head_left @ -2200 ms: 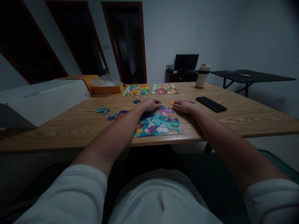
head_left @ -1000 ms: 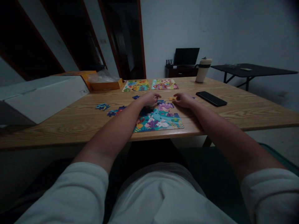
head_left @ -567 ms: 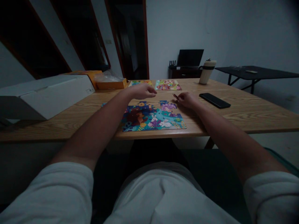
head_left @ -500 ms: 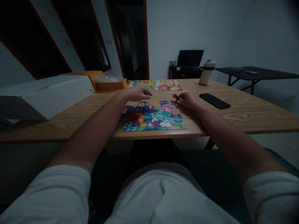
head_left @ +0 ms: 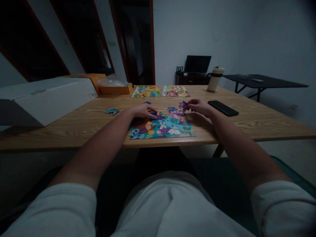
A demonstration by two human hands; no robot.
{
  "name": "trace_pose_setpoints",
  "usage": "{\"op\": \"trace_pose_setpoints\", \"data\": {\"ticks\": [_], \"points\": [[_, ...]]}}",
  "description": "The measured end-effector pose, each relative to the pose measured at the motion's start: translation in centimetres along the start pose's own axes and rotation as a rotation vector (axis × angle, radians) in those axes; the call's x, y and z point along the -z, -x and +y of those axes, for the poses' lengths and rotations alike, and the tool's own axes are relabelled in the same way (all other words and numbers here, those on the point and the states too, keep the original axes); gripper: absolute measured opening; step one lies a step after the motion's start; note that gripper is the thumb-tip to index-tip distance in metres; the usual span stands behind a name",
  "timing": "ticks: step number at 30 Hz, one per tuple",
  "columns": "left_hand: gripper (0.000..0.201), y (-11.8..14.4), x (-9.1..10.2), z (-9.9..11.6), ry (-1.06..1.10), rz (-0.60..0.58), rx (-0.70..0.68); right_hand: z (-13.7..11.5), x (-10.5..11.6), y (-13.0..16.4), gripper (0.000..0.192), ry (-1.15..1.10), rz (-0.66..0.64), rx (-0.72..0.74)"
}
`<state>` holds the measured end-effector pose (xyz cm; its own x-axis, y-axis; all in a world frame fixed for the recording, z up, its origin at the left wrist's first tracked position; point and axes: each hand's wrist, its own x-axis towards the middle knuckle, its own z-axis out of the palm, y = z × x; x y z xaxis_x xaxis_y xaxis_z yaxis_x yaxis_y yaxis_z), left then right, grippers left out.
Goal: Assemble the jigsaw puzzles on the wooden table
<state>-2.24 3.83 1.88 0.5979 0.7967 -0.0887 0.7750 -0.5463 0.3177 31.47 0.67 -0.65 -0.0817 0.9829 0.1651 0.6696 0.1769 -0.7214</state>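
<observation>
A colourful, partly assembled jigsaw puzzle lies on the wooden table near its front edge. My left hand rests palm down on the puzzle's upper left part, fingers pressing on pieces there. My right hand hovers by the puzzle's upper right corner and pinches a purple puzzle piece between its fingertips. A loose blue piece lies to the left on the table.
Two finished puzzle boards lie at the far side. A black phone sits right of my hand, a tumbler behind it. A long white box and an orange box stand on the left.
My left hand came down from above the table onto the puzzle's upper left part. My right hand lifted a purple piece off the table and holds it up.
</observation>
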Motion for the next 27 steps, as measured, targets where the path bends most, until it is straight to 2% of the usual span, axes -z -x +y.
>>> {"op": "trace_pose_setpoints", "data": {"ticks": [3,9,13,21,27], "points": [[0.057,0.0,-0.2,0.4,-0.009,-0.022,-0.012,0.1,0.0,0.0,0.027,0.081,-0.105,0.011],[0.060,0.0,-0.2,-0.1,-0.011,-0.026,-0.018,0.3,0.2,0.4,0.034,0.255,-0.234,0.071],[0.061,0.0,-0.2,-0.1,0.003,-0.022,0.007,-0.4,0.1,1.0,0.036,0.277,-0.312,0.036],[0.065,0.0,-0.3,-0.5,-0.021,-0.027,0.017,-1.4,0.0,1.5,0.026,0.232,-0.266,-0.025],[0.065,-0.1,-0.3,-0.4,-0.038,-0.045,-0.013,-1.0,-0.1,1.4,0.039,0.036,-0.330,-0.037]]}}
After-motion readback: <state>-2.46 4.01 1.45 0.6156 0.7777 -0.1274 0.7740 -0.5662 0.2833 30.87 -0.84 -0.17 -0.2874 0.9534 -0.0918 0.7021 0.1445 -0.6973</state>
